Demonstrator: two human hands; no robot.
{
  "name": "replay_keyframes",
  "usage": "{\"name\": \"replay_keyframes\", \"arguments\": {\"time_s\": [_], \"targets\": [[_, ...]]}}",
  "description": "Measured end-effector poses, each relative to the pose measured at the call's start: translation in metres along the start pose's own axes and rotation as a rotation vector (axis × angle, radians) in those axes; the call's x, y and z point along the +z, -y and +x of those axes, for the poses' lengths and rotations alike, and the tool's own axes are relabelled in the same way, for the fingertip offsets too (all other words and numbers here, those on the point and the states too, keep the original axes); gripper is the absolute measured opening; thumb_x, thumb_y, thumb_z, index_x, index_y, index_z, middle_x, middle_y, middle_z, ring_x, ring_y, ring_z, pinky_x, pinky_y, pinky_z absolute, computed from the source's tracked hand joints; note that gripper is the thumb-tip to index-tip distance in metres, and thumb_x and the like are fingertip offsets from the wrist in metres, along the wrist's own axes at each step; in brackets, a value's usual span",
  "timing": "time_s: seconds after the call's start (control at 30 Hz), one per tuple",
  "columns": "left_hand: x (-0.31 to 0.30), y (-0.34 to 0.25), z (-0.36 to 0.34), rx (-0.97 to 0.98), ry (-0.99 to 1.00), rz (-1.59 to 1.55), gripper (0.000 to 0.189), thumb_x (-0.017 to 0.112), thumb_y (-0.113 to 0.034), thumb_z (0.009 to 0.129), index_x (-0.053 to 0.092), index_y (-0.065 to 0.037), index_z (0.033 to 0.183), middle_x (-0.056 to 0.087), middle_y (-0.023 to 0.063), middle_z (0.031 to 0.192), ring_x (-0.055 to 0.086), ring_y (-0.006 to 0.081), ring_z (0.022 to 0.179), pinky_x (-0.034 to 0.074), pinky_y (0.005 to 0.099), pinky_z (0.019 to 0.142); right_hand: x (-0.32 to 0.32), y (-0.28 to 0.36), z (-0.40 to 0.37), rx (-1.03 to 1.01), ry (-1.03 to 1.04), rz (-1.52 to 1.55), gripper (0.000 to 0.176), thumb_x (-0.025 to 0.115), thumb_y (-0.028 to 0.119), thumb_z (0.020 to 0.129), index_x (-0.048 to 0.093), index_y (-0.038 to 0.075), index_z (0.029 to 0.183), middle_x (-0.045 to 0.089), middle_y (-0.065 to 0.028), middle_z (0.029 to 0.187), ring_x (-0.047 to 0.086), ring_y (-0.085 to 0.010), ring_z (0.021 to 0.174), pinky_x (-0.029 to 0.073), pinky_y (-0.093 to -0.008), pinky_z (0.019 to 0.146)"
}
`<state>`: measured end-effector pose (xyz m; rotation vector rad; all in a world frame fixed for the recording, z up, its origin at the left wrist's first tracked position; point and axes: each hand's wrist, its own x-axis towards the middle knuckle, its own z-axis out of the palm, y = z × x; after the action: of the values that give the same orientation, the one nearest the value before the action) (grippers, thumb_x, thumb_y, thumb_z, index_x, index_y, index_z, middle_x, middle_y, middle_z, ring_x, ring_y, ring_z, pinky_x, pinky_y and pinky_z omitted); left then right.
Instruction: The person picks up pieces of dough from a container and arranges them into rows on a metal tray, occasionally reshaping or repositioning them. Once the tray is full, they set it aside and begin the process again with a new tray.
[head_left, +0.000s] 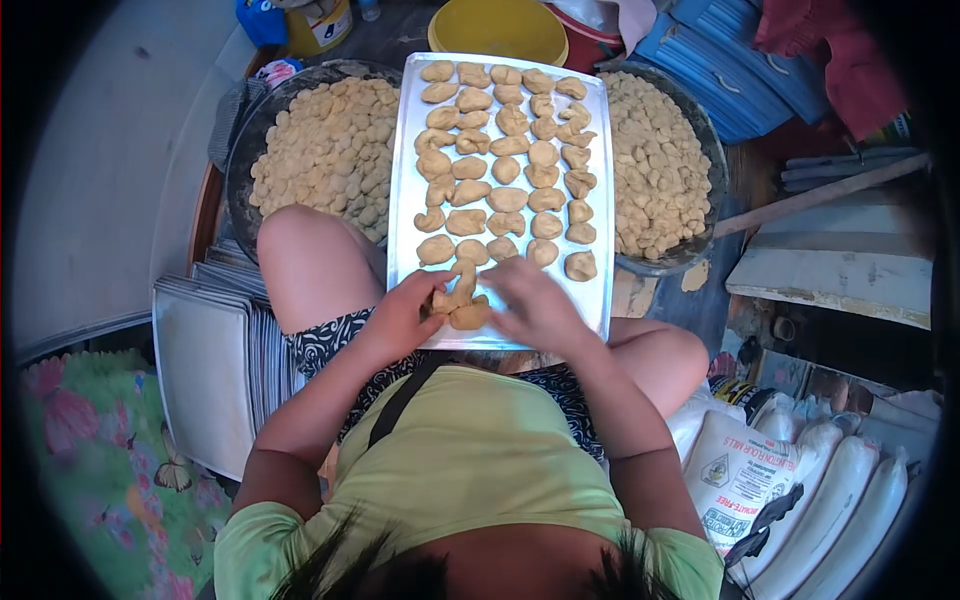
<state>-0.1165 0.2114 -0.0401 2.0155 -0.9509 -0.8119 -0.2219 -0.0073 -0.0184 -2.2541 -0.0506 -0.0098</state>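
Observation:
A silver tray [400,215] lies across my lap, bearing several rows of tan dough lumps [508,199]. At its near end, my left hand [408,315] has its thumb and fingers around the left side of a small cluster of dough pieces [465,298]. On the right of that cluster, my right hand [535,305] hovers over the tray with its fingers apart and slightly blurred. No dough shows between the right hand's fingers. Behind my left fingers, part of the dough is hidden.
Large round basins of dough lumps flank the tray, one on the left [330,140] and one on the right [655,165]. Stacked trays [205,370] stand at the left. Flour sacks [740,470] lie at the lower right. A yellow tub [498,30] sits beyond the tray.

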Motion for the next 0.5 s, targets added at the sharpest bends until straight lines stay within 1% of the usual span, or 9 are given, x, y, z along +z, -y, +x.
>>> {"name": "replay_keyframes", "arguments": {"time_s": [0.07, 0.1, 0.13, 0.2, 0.23, 0.33, 0.4, 0.47, 0.5], "targets": [[-0.005, 0.007, 0.000, -0.046, 0.024, -0.396, 0.052, 0.066, 0.003, 0.078, 0.049, -0.004, 0.126, 0.055, 0.0125, 0.109, 0.058, 0.0222, 0.099, 0.048, 0.0340, 0.087, 0.027, 0.017, 0.000, -0.132, -0.064, -0.207, 0.047, 0.071, 0.018, 0.075, 0.057, 0.009, 0.119, 0.056, -0.0155, 0.107, 0.056, -0.0310, 0.094, 0.045, -0.0390, 0.082], [-0.008, 0.008, 0.000, -0.069, 0.002, -0.408, 0.040, 0.063, 0.004, 0.079, 0.054, -0.002, 0.117, 0.057, 0.0111, 0.104, 0.058, 0.0194, 0.099, 0.048, 0.0326, 0.086, 0.038, 0.014, 0.000, -0.169, -0.103, -0.320, 0.038, 0.070, 0.015, 0.074, 0.061, 0.008, 0.111, 0.057, -0.0138, 0.105, 0.056, -0.0314, 0.089, 0.046, -0.0388, 0.078], [-0.010, 0.011, 0.000, -0.071, 0.002, -0.404, 0.040, 0.063, 0.004, 0.079, 0.054, -0.002, 0.117, 0.057, 0.0111, 0.104, 0.058, 0.0194, 0.099, 0.048, 0.0326, 0.086, 0.042, 0.007, -0.001, -0.170, -0.105, -0.317, 0.038, 0.070, 0.015, 0.074, 0.061, 0.008, 0.111, 0.057, -0.0138, 0.105, 0.056, -0.0314, 0.089, 0.046, -0.0388, 0.078], [-0.013, 0.020, 0.001, 0.092, -0.185, -0.081, 0.036, 0.066, 0.002, 0.079, 0.057, -0.002, 0.113, 0.059, 0.0109, 0.099, 0.058, 0.0223, 0.096, 0.048, 0.0336, 0.084, 0.042, -0.002, -0.004, -0.057, 0.037, -0.162, 0.026, 0.068, 0.009, 0.073, 0.061, 0.007, 0.098, 0.059, -0.0113, 0.103, 0.056, -0.0309, 0.088, 0.046, -0.0402, 0.078], [-0.016, 0.022, 0.004, 0.206, -0.233, 0.092, 0.032, 0.069, -0.003, 0.078, 0.059, -0.002, 0.109, 0.060, 0.0116, 0.096, 0.057, 0.0274, 0.094, 0.048, 0.0364, 0.081, 0.037, -0.003, -0.004, -0.036, -0.002, -0.049, 0.018, 0.066, 0.003, 0.072, 0.059, 0.006, 0.088, 0.060, -0.0096, 0.100, 0.056, -0.0311, 0.090, 0.046, -0.0410, 0.079], [-0.011, 0.025, 0.011, 0.260, -0.353, 0.360, 0.029, 0.069, -0.009, 0.079, 0.062, -0.004, 0.107, 0.060, 0.0131, 0.096, 0.057, 0.0312, 0.093, 0.048, 0.0386, 0.081, 0.030, -0.011, 0.001, -0.131, -0.084, -0.016, 0.020, 0.066, 0.001, 0.072, 0.058, 0.006, 0.090, 0.060, -0.0097, 0.099, 0.056, -0.0315, 0.092, 0.046, -0.0412, 0.080], [-0.003, 0.022, 0.011, 0.236, -0.370, 0.375, 0.028, 0.068, -0.010, 0.080, 0.063, -0.006, 0.108, 0.060, 0.0122, 0.099, 0.056, 0.0304, 0.094, 0.047, 0.0396, 0.082, 0.031, -0.015, 0.001, -0.159, -0.086, -0.019, 0.027, 0.068, 0.001, 0.071, 0.058, 0.007, 0.095, 0.060, -0.0112, 0.098, 0.056, -0.0315, 0.093, 0.045, -0.0413, 0.082], [-0.001, 0.017, 0.010, 0.210, -0.394, 0.395, 0.028, 0.066, -0.011, 0.081, 0.063, -0.007, 0.109, 0.060, 0.0112, 0.101, 0.056, 0.0296, 0.096, 0.047, 0.0405, 0.083, 0.025, 0.000, -0.002, -0.032, -0.274, -0.166, 0.032, 0.073, 0.005, 0.071, 0.059, 0.007, 0.100, 0.061, -0.0109, 0.098, 0.057, -0.0312, 0.099, 0.046, -0.0405, 0.086], [-0.004, 0.010, 0.007, 0.322, -0.384, 0.443, 0.029, 0.065, -0.012, 0.082, 0.063, -0.009, 0.111, 0.059, 0.0099, 0.104, 0.056, 0.0285, 0.097, 0.046, 0.0419, 0.084, 0.021, -0.002, -0.008, -0.012, -0.283, -0.290, 0.036, 0.073, 0.005, 0.071, 0.058, 0.006, 0.104, 0.061, -0.0131, 0.097, 0.059, -0.0319, 0.096, 0.047, -0.0399, 0.084]]}}
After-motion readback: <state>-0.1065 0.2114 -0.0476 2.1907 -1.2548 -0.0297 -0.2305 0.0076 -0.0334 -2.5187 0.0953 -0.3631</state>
